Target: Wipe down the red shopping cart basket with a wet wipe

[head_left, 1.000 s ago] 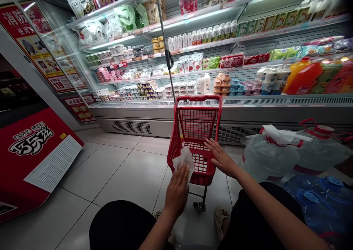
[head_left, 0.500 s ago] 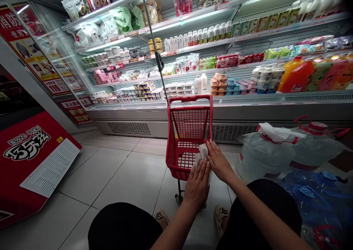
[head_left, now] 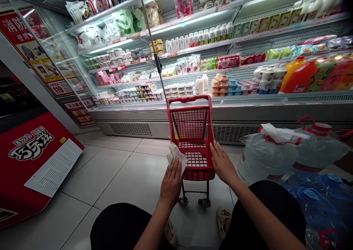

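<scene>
A small red shopping cart (head_left: 190, 123) with a lattice basket stands upright before me on black legs with casters. My left hand (head_left: 171, 182) is closed on a white tissue (head_left: 174, 151), pressing it against the basket's near left corner. Part of that tissue is hidden under my fingers. At the basket's right side, my right hand (head_left: 223, 165) rests with fingers stretched along the outer wall, holding nothing. Through the lattice, the basket's bottom shows no goods.
A refrigerated display (head_left: 182, 106) with shelves of dairy and drinks runs behind the cart. Large bagged water bottles (head_left: 267, 156) and blue water packs (head_left: 314, 198) stand at right. A red freezer cabinet (head_left: 33, 169) is at left. My knees flank the cart on the tiled floor (head_left: 110, 169).
My left hand has moved the tissue from the basket's near right corner to its near left corner. The right hand stays along the right side, with the hands now apart.
</scene>
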A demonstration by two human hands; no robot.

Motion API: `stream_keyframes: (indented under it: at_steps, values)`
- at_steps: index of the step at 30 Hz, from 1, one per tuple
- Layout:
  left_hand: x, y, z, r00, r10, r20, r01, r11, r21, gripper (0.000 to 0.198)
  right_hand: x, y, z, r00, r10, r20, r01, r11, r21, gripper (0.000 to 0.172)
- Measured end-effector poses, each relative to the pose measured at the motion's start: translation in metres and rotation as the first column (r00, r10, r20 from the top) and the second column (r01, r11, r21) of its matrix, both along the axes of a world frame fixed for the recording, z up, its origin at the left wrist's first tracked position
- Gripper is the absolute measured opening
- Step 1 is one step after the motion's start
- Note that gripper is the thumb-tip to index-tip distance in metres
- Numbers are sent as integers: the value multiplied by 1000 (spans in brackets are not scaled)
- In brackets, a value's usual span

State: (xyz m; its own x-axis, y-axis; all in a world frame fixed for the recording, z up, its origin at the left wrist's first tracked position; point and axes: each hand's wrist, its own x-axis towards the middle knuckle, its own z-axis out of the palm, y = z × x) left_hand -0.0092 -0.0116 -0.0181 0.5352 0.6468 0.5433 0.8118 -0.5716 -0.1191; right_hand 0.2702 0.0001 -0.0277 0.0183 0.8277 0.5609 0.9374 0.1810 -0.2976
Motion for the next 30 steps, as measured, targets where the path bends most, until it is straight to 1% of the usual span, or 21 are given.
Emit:
stream_keyframes:
  at_steps: [3,5,7,9,10,12,15,17,20,22,24,27,30]
  values:
    - [16,-8,-4,999,33,29,-32,999,-11,77,-26,-6,3,998,6,69,-8,1000,23,73]
    - [23,-12,-3,1000,7,14,-7,1000,-14,78,-34,-11,6,995,15,98,-18,999,28,75]
    - [24,-10,0,998,-53,-19,52,998,-19,79,-30,-16,9,994,25,104,-28,999,26,75]
    - [19,-3,5,995,-97,-34,96,995,-25,78,-20,-18,11,994,39,101,-41,999,15,74]
    - [16,1,8,995,-95,-26,95,995,-26,77,-14,-18,12,994,43,101,-44,999,9,73]
    - [13,11,12,999,-49,20,50,998,-28,74,-6,-17,12,994,34,100,-35,999,8,72]
    - [18,16,11,996,17,85,-14,999,-33,72,-8,-12,12,995,-2,96,-1,1000,30,73]
    - [25,11,6,996,8,94,-4,999,-35,73,-18,-8,11,996,-10,92,6,999,43,74]
    - [35,-5,-3,996,-34,79,37,998,-47,77,-37,-2,10,996,24,82,-28,999,45,75]
    - [37,-14,-7,996,-58,63,61,996,-58,80,-45,-1,9,996,36,76,-39,999,38,74]
    - [36,-17,-8,996,-83,37,85,995,-59,83,-48,-1,8,996,37,81,-39,999,24,73]
    - [30,-7,-2,992,-123,-5,123,991,-48,80,-43,-5,9,993,58,102,-60,998,12,73]
    - [25,21,10,992,-124,-4,123,991,-49,73,-38,-9,12,989,82,122,-86,996,26,73]
